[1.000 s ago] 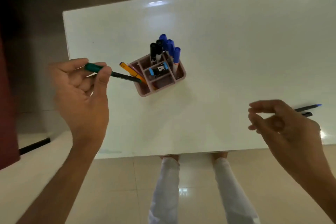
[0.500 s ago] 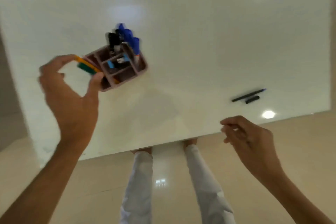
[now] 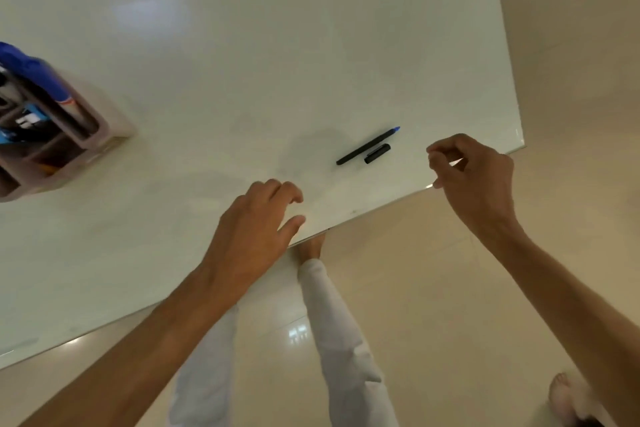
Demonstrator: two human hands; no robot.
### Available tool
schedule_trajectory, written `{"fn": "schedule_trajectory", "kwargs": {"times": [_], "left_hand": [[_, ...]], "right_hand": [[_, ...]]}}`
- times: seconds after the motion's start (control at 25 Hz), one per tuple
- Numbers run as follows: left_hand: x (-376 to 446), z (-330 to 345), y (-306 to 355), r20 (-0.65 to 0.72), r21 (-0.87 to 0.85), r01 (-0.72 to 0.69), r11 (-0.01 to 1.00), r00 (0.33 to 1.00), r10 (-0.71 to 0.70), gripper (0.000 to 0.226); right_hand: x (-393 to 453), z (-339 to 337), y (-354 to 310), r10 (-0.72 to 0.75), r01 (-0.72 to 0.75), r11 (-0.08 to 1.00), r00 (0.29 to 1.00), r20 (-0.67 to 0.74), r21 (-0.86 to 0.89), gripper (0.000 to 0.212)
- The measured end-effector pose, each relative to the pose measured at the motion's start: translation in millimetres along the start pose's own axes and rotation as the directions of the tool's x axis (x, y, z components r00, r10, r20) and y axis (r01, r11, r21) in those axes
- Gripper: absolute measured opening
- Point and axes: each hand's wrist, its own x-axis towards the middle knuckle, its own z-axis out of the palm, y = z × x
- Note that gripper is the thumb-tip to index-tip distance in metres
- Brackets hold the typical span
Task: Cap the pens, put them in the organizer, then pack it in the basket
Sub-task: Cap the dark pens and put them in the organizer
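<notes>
Reaching for the last loose pen (image 3: 367, 146) on the desk (image 3: 311, 45), its cap (image 3: 377, 153) just beside it. Organizer (image 3: 69, 135) at left already holds markers. Left hand (image 3: 256, 222) and right hand (image 3: 474, 173) empty, fingers loosely curled. Capping, stowing, basket packing remain; basket unseen.

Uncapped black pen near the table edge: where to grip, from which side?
Pinch the black pen mid-barrel from above, fingers on its long sides. It lies flat and diagonal, blue tip pointing away, loose cap close along its right side. The right hand looks nearest; stay toward the butt end, clear of the cap.
</notes>
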Motion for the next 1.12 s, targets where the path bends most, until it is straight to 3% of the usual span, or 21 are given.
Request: {"fn": "schedule_trajectory", "kwargs": {"times": [0.08,0.16,0.24,0.32,0.36,0.44,0.52,0.56,0.6,0.68,0.8,0.88,0.92,0.96,1.0,1.04,1.12], "left_hand": [[40,24,21,-0.074,0.113,0.003,0.994,0.997,0.005,0.042],[80,43,38,-0.110,0.345,0.013,0.938,0.994,0.027,0.055],[110,59,52,-0.097,0.480,-0.021,0.877,0.992,0.077,0.047],[130,58,63,-0.132,0.487,0.010,0.873,0.989,0.062,0.029],[137,52,65,-0.161,0.432,0.072,0.899,0.987,-0.001,0.025],[141,36,72,-0.110,0.137,0.141,0.980,0.986,-0.127,0.025],[124,12,96,0.055,-0.110,0.074,0.991,0.996,-0.069,0.022],[110,4,110,0.153,-0.171,0.021,0.985,0.988,0.006,0.020],[97,-1,121,0.241,-0.211,-0.018,0.977,0.968,0.069,0.020],[80,-1,132,0.311,-0.240,0.000,0.971,0.947,0.077,0.028],[93,14,111,0.215,-0.106,0.073,0.992,0.975,-0.049,0.039],[113,31,95,0.163,0.124,-0.016,0.992,0.987,-0.005,0.047],[123,42,91,0.181,0.201,-0.057,0.978,0.983,0.020,0.052],[131,52,89,0.193,0.240,-0.097,0.966,0.980,0.050,0.051],[139,61,89,0.182,0.252,-0.149,0.956,0.978,0.105,0.045],[148,67,90,0.149,0.261,-0.214,0.941,0.972,0.180,0.036],[161,76,90,0.073,0.283,-0.263,0.922,0.965,0.252,0.024]], "right_hand": [[-10,-12,19,0.054,-0.055,0.997,0.998,0.023,0.051,0.015],[-25,-18,35,0.090,-0.092,0.991,0.996,0.029,0.092,0.016],[-37,-22,51,0.121,-0.123,0.986,0.992,0.024,0.115,0.017],[-47,-25,62,0.124,-0.126,0.986,0.992,0.023,0.111,0.020],[-52,-27,65,0.075,-0.077,0.994,0.997,0.026,0.072,0.027],[-57,-27,66,-0.109,0.112,0.993,0.991,0.075,-0.033,0.058],[-53,-23,61,-0.248,0.271,0.957,0.950,0.190,-0.102,0.088],[-48,-18,57,-0.294,0.333,0.933,0.924,0.243,-0.135,0.091],[-40,-13,54,-0.345,0.393,0.904,0.902,0.259,-0.168,0.077],[-26,-5,48,-0.423,0.457,0.859,0.887,0.184,-0.230,0.021],[-14,-10,49,-0.396,0.398,0.905,0.917,0.043,-0.152,0.039],[-13,-21,49,-0.244,0.236,0.953,0.970,0.015,0.191,0.047],[-14,-25,52,-0.093,0.060,0.892,0.994,0.051,0.447,0.048],[-14,-31,52,0.055,-0.130,0.760,0.989,0.137,0.636,0.049],[-14,-37,52,0.142,-0.255,0.632,0.966,0.214,0.732,0.050],[-14,-41,56,0.181,-0.312,0.566,0.950,0.255,0.763,0.052],[-15,-46,61,0.217,-0.343,0.562,0.939,0.266,0.753,0.043]]}}
